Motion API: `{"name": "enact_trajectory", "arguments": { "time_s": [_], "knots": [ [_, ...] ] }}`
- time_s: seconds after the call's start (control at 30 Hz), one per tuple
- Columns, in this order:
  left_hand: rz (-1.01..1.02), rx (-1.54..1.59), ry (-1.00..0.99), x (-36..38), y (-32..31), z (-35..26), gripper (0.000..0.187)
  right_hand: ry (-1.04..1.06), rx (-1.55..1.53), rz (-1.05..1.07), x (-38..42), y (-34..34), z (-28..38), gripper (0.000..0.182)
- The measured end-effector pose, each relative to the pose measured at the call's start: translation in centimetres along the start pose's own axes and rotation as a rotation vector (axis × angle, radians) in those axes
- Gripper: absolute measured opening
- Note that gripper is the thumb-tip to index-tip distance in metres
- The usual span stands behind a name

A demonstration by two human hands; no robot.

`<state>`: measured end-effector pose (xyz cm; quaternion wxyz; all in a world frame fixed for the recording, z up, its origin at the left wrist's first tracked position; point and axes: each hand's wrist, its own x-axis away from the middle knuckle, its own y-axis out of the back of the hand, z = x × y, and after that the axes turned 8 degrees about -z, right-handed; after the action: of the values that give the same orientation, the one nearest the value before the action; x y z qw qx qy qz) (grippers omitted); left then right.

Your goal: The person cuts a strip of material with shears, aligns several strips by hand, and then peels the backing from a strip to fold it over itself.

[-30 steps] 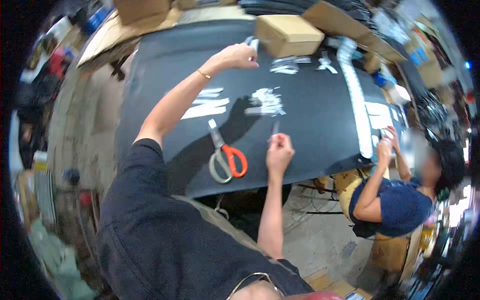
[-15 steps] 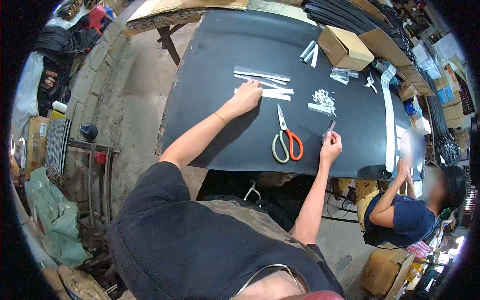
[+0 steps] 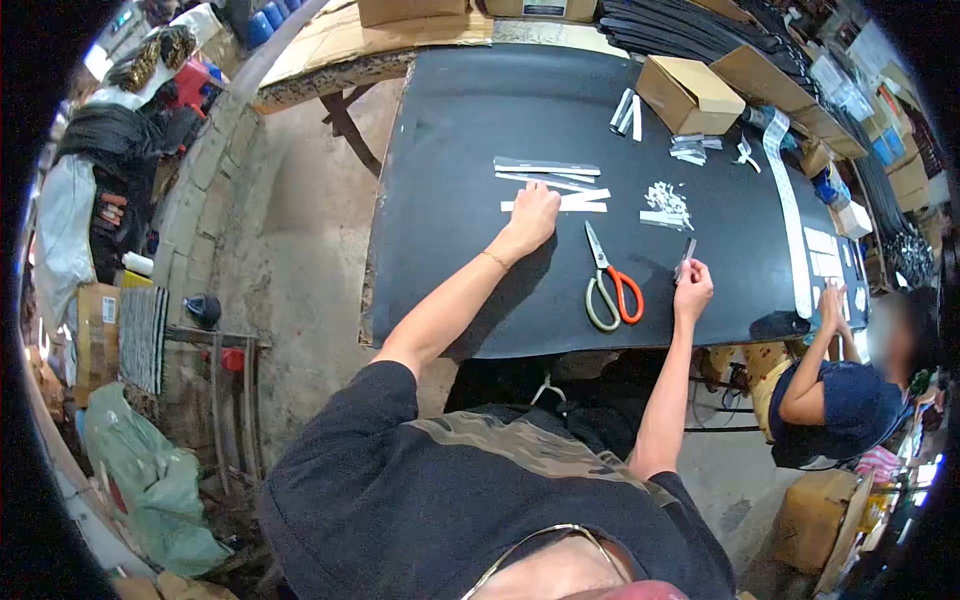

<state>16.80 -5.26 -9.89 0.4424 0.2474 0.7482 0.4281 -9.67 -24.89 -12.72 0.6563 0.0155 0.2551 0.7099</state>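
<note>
My left hand is over a group of white and clear strips, its fingers drawn together on a white strip; the fingertips partly hide what they pinch. My right hand holds a short, thin, greyish strip upright between thumb and fingers, near the table's front edge. Between my hands lie scissors with one green and one orange handle, their blades slightly apart and pointing away from me. Beyond my right hand is a pile of small white cut pieces, with several strips at its near side.
A black-topped table carries an open cardboard box, bundled strips and a long white printed band. At the right, a co-worker sits with both hands over white cards. Black cords lie at the back.
The whole view has shifted, with the table appearing further right and slightly lower. Both my hands keep about the same places relative to the strips and scissors. The co-worker's hands are nearer the cards.
</note>
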Motion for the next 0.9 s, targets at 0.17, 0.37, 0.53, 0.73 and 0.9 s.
{"name": "enact_trajectory", "arguments": {
  "time_s": [0.17, 0.37, 0.53, 0.73, 0.9],
  "knots": [
    [0.049, -0.047, -0.105, -0.1, 0.5, -0.3, 0.012, 0.006, -0.006, -0.015, 0.0, -0.1, -0.7, 0.019],
    [0.171, -0.125, -0.287, -1.0, 0.6, 0.3, 0.01, 0.004, -0.012, -0.021, -0.2, -0.1, -0.8, 0.019],
    [-0.016, -0.019, -0.325, -0.8, 0.6, 1.2, 0.011, 0.049, -0.095, 0.016, 0.2, 0.5, 0.1, 0.018],
    [0.177, -0.088, -0.23, -1.4, 0.2, 0.5, 0.012, 0.143, -0.158, 0.019, 0.2, 0.6, -0.9, 0.018],
    [0.113, -0.192, -0.327, -1.1, -0.1, 0.4, 0.011, 0.094, -0.191, 0.058, 0.8, 1.4, 0.1, 0.016]
  ]
}}
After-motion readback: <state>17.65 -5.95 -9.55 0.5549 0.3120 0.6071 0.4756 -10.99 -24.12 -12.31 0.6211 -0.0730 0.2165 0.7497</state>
